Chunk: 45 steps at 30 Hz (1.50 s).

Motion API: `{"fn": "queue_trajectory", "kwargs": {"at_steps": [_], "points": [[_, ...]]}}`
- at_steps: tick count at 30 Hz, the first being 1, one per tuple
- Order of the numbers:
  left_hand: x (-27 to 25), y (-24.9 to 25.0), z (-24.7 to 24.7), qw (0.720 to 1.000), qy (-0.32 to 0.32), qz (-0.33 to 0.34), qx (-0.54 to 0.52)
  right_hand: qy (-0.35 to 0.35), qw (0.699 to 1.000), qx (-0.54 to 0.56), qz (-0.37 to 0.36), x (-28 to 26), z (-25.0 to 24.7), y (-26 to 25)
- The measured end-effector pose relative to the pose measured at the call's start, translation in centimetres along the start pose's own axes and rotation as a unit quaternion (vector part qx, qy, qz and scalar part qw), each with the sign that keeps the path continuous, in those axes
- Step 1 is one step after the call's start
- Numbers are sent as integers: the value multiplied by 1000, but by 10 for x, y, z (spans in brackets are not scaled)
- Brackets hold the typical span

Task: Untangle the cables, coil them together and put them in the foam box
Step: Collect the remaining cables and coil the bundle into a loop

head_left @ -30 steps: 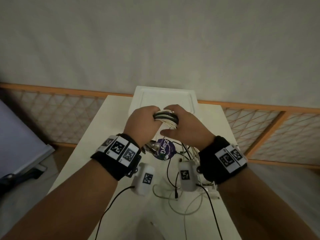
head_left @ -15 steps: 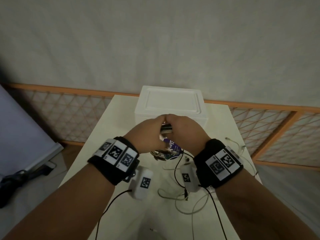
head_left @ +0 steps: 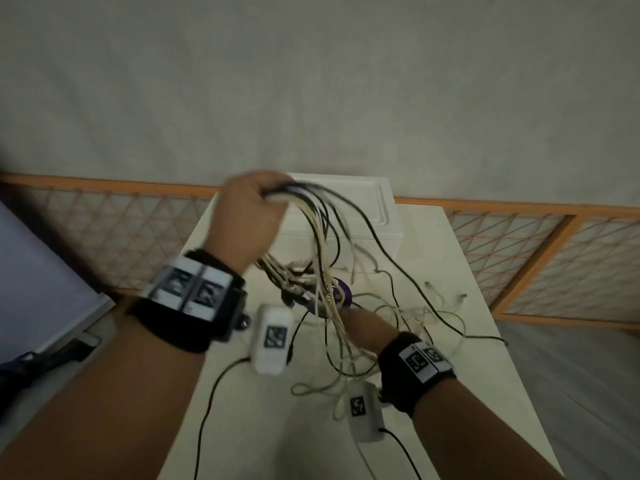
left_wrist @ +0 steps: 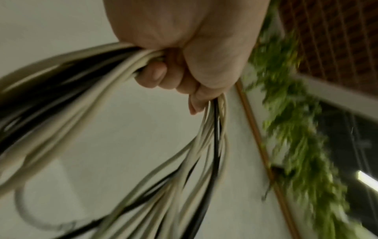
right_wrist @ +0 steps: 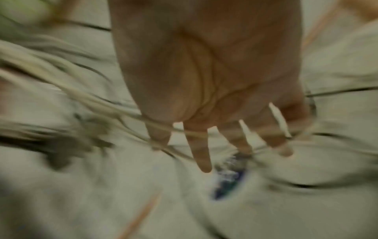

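My left hand (head_left: 254, 206) is raised in front of the white foam box (head_left: 384, 216) and grips a bundle of white and black cables (head_left: 322, 244). In the left wrist view the fingers (left_wrist: 163, 76) curl round that cable bundle (left_wrist: 81, 90), whose loops hang down on both sides. My right hand (head_left: 360, 323) is low over the table, among the hanging strands. In the blurred right wrist view its fingers (right_wrist: 201, 153) are spread and straight, with thin cable strands (right_wrist: 122, 110) running across them. The box's lid is on.
A round purple-labelled object (head_left: 341, 292) lies on the white table (head_left: 485, 393) behind the cables. More loose cables (head_left: 433, 317) trail over the right side of the table. An orange-framed lattice fence (head_left: 554, 258) runs behind the table.
The two hands were together on the coiled bundle. Now my left hand has lifted up and left with the cables, which have loosened into long loops, and my right hand has dropped towards the table.
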<state>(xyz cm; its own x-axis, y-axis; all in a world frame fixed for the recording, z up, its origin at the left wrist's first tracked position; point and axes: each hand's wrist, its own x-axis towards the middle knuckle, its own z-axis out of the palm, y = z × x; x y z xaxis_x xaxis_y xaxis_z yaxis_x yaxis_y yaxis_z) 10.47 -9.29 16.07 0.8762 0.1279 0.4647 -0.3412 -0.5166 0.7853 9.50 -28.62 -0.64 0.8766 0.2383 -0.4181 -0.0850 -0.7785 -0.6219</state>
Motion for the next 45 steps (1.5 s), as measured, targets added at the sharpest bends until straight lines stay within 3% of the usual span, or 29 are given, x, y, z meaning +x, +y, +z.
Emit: {"fn": "queue_trajectory", "kwargs": {"at_steps": [2,3,6,9,11,13,15,17,18,19,20,21,23,25,28,30,32,34,37,39,42,44,45], "points": [[18,9,-20,999,29,24,-14,-44,984,-170,8,1,17,43],[25,9,-31,999,28,33,2,-23,972,-232,-1,4,21,64],[42,-2,-58,998,46,18,31,49,957,-284,-3,-8,7,119],[52,-13,-77,995,75,-2,61,91,900,-425,0,-30,-20,163],[54,-20,-73,995,42,-5,93,25,871,-485,72,-31,-40,175],[49,-24,-56,990,-6,-14,138,-107,870,-461,140,-28,-60,150],[42,-28,-39,988,-32,-33,150,-174,881,-433,74,-30,-80,95],[34,-28,-23,985,-39,-45,162,-127,909,-389,-74,-39,-97,31],[29,-26,-14,983,-44,-44,175,-58,933,-324,-146,-48,-102,0],[23,-23,-5,980,-56,-36,187,36,957,-196,-209,-55,-103,-28],[16,-18,4,977,-72,-22,198,130,955,-35,-266,-58,-101,-49],[9,-13,12,974,-89,-6,208,191,930,101,-296,-59,-98,-68],[-2,-8,23,971,-107,15,211,202,900,278,-270,-49,-84,-84],[-9,-10,23,978,-107,11,179,115,887,398,-205,-38,-67,-87],[-21,-2,25,987,-111,19,119,-12,927,359,-112,-22,-43,-79],[-27,8,29,987,-118,44,101,-58,969,234,-61,-5,-23,-64],[-18,14,22,993,-81,37,75,-77,996,35,-5,9,-1,-31],[5,9,4,997,-18,24,66,-89,980,-165,62,5,17,22],[28,-7,-22,993,-4,18,118,-62,949,-293,97,-15,18,85],[25,-17,-17,986,-46,9,159,-104,940,-308,106,-31,3,79],[8,-35,6,968,-96,-6,233,-144,959,-244,18,-51,-30,26],[-3,-44,18,957,-118,-11,264,-101,986,-113,-73,-75,-54,-19],[-9,-48,23,953,-132,-13,271,-23,992,-29,-123,-83,-65,-37]]}}
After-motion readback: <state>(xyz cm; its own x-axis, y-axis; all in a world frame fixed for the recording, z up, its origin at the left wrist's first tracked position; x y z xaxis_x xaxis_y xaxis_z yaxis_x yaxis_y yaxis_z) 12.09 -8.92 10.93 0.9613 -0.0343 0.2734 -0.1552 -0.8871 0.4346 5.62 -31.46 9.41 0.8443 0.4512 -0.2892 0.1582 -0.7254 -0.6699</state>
